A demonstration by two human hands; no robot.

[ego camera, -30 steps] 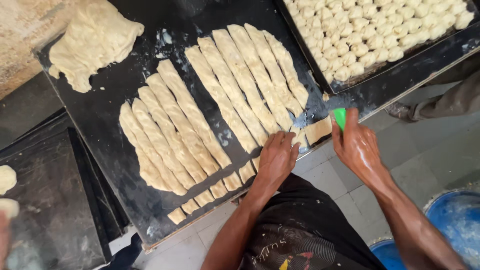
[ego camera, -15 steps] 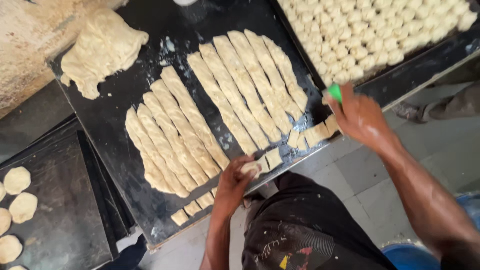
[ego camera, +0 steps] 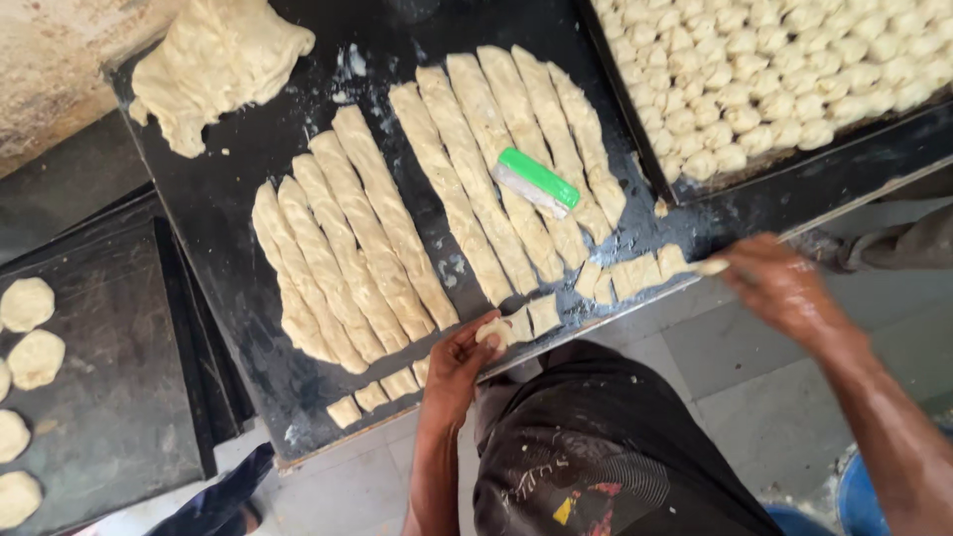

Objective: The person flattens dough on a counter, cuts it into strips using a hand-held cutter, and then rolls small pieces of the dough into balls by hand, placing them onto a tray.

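Several long twisted dough strips (ego camera: 367,233) lie side by side on a black worktop (ego camera: 228,199). Small cut dough pieces (ego camera: 635,273) line its near edge. My left hand (ego camera: 462,362) pinches one cut dough piece (ego camera: 489,331) at that edge. My right hand (ego camera: 774,288), blurred, holds another small piece (ego camera: 710,266) at the right end of the row. A green-handled dough cutter (ego camera: 536,182) lies on top of the strips, apart from both hands.
A lump of raw dough (ego camera: 213,65) sits at the worktop's far left. A black tray (ego camera: 854,134) at the right holds several small dough pieces (ego camera: 794,69). A lower dark tray (ego camera: 109,397) at the left carries flattened dough rounds (ego camera: 30,333). A blue bucket (ego camera: 874,501) stands on the floor.
The green-handled cutter has left my right hand and now lies on the strips. My right hand moved to the cut pieces at the edge. My left hand shifted left and took a piece.
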